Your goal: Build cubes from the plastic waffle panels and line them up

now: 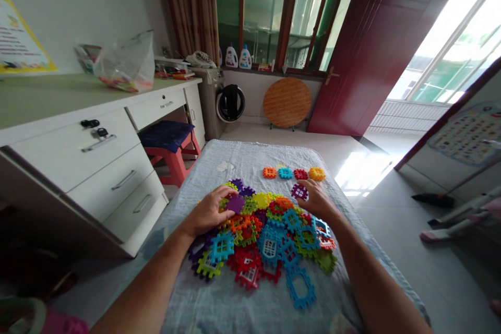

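Observation:
My right hand (316,199) grips a purple window-pattern plastic building piece (299,192) between thumb and fingers, just past the pile's right side. At the left of the heap, my left hand (213,209) has its thumb and fingers curved about a solid purple piece (235,203); whether it lifts it or only touches it I cannot tell. Between my arms spreads a heap of interlocking plastic pieces (270,245) in blue, red, green, orange and purple. Beyond it lies a row of an orange piece (270,173), a blue piece (285,173), a red piece (300,174) and a yellow piece (317,174).
The pieces lie on a bed-like surface with a pale blue cloth (242,156). A white desk (117,141) and a pink stool (178,159) stand at left. Farther back are a washing machine (213,99), a round wooden tabletop (287,102) and a red door (376,52).

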The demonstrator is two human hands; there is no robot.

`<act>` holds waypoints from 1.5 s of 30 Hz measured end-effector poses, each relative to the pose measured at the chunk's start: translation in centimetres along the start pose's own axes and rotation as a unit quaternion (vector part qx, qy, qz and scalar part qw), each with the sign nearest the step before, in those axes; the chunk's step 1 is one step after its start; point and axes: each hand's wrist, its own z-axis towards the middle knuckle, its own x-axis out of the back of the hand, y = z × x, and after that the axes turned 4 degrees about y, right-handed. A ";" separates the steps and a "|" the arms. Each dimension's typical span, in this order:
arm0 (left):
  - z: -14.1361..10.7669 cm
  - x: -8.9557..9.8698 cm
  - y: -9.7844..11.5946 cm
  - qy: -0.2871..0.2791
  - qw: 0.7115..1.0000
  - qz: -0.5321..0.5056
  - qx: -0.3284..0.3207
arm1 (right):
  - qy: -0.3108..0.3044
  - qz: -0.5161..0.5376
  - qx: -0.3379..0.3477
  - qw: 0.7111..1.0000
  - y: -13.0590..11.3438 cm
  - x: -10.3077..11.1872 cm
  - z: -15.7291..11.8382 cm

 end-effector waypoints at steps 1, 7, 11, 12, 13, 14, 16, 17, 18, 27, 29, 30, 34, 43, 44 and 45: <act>0.1 -0.1 0.1 0.011 1.000 -0.006 -0.004 | 0.005 0.008 0.011 1.000 -0.9 0.4 0.2; 0.1 -0.5 0.2 0.060 0.996 -0.059 0.027 | -0.029 0.118 0.148 0.981 -8.9 0.1 1.4; 0.0 -0.8 -0.2 0.069 0.980 -0.161 0.099 | -0.033 0.144 0.213 0.966 -13.1 -2.1 1.9; 0.1 -0.9 -0.2 0.075 0.972 -0.190 0.114 | -0.035 0.140 0.225 0.964 -13.8 -2.6 2.0; 0.1 -0.9 -0.2 0.081 0.964 -0.220 0.129 | -0.039 0.134 0.235 0.962 -14.3 -3.0 2.0; 0.2 -0.9 -0.1 0.088 0.954 -0.248 0.143 | -0.044 0.129 0.241 0.961 -14.7 -3.5 2.0; 0.4 -0.9 0.1 0.105 0.934 -0.295 0.173 | -0.054 0.125 0.242 0.961 -15.1 -4.1 1.8; 0.5 -0.8 0.2 0.114 0.923 -0.314 0.188 | -0.058 0.125 0.240 0.961 -15.2 -4.3 1.8; 0.5 -0.8 0.3 0.121 0.914 -0.330 0.202 | -0.060 0.126 0.239 0.961 -15.2 -4.5 1.7; 0.5 -0.5 0.5 0.108 0.860 -0.442 0.231 | -0.041 0.138 0.231 0.962 -15.6 -4.4 1.8; 0.5 -0.6 0.5 0.106 0.851 -0.459 0.231 | -0.049 0.152 0.232 0.960 -15.7 -4.5 1.9; 0.5 -0.6 0.5 0.103 0.848 -0.465 0.232 | -0.057 0.157 0.234 0.958 -15.8 -4.5 1.9; 0.4 -0.5 0.7 0.096 0.845 -0.472 0.232 | -0.071 0.142 0.237 0.958 -16.0 -4.6 2.0; 0.5 -0.5 0.6 0.125 0.878 -0.421 0.189 | -0.061 0.068 0.241 0.966 -16.7 -4.6 2.8; 0.5 -0.6 0.6 0.126 0.875 -0.427 0.190 | -0.062 0.061 0.234 0.968 -16.9 -4.6 2.9; 0.5 -0.6 0.5 0.127 0.872 -0.433 0.190 | -0.065 0.053 0.227 0.970 -17.0 -4.7 3.0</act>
